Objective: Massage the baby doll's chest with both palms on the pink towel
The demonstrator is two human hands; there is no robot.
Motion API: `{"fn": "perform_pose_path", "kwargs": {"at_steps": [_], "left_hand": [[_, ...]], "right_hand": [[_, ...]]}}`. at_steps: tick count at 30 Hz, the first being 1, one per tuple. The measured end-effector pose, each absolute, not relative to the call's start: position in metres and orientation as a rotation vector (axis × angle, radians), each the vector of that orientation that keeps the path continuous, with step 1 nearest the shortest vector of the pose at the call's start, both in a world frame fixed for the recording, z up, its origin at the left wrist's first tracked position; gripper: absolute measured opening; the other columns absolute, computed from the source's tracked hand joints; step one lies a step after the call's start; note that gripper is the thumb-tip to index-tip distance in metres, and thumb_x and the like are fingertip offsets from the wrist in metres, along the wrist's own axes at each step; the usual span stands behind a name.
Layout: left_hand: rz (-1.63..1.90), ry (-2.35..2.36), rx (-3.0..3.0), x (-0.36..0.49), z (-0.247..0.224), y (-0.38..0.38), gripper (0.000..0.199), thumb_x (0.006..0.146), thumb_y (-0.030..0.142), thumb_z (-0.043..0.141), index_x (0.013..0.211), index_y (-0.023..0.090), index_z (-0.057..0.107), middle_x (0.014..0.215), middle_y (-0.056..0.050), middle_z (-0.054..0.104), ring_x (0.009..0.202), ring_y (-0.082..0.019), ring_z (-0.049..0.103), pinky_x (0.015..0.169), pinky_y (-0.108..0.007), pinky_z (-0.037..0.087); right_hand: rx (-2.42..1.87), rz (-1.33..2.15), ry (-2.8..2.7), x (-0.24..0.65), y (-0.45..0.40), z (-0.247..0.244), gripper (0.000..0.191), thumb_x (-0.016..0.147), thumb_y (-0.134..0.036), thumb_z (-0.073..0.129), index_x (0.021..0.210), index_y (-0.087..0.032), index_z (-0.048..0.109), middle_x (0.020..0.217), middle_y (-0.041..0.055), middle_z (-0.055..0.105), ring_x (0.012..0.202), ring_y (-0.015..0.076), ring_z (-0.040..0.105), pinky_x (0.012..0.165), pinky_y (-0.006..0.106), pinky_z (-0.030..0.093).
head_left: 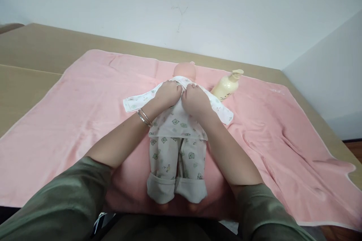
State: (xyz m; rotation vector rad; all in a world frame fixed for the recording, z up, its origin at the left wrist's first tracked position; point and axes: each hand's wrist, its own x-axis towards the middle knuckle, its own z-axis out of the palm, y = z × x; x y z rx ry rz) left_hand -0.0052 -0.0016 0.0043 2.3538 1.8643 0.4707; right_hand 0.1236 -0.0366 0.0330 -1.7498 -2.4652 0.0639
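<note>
A baby doll (184, 70) lies on its back with its head away from me. It wears a white printed baby top (178, 122) with both sleeves spread outward, and matching pants (165, 158) with turned-up cuffs. At the neckline, my left hand (169, 93) and my right hand (195, 99) are close together, fingers curled and pinching the front edges of the top. The fingertips are partly hidden, so any fastener between them cannot be made out. The doll's feet show just below the cuffs.
A cream pump bottle (225, 87) leans at an angle just right of the doll, near its sleeve. Under everything, a wrinkled pink blanket (93, 83) covers much of the wooden table (42, 51). A white wall (240, 19) rises behind the table's far edge.
</note>
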Motion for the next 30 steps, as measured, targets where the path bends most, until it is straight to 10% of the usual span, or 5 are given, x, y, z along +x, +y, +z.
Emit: {"fn": "perform_pose_path", "kwargs": {"at_steps": [17,26,30], "left_hand": [[0.516,1.917,2.383,0.001,0.001,-0.006,0.046,0.104,0.022,0.026,0.110,0.007,0.069,0.111,-0.020,0.076,0.104,-0.031,0.072,0.093,-0.042,0.054],[0.535,1.870,2.434,0.027,-0.002,-0.038,0.046,0.099,0.016,0.037,0.135,0.002,0.060,0.147,-0.030,0.059,0.145,-0.038,0.051,0.120,-0.058,0.038],[0.456,1.814,2.450,0.017,0.006,-0.030,0.038,0.095,0.012,0.041,0.119,0.007,0.070,0.127,-0.025,0.071,0.130,-0.035,0.062,0.115,-0.050,0.045]], "right_hand": [[-1.728,0.317,-2.201,0.145,0.007,0.004,0.058,0.105,-0.037,0.033,0.143,0.002,0.053,0.157,0.0297,0.052,0.149,0.0382,0.046,0.126,0.053,0.031],[-1.589,0.456,-2.316,0.161,0.006,0.016,0.060,0.102,-0.037,0.035,0.147,0.000,0.048,0.161,0.0276,0.048,0.151,0.0370,0.044,0.125,0.053,0.036],[-1.721,0.375,-2.393,0.155,-0.005,0.024,0.065,0.106,-0.037,0.028,0.155,0.005,0.037,0.168,0.0302,0.037,0.159,0.0398,0.034,0.129,0.053,0.029]]}}
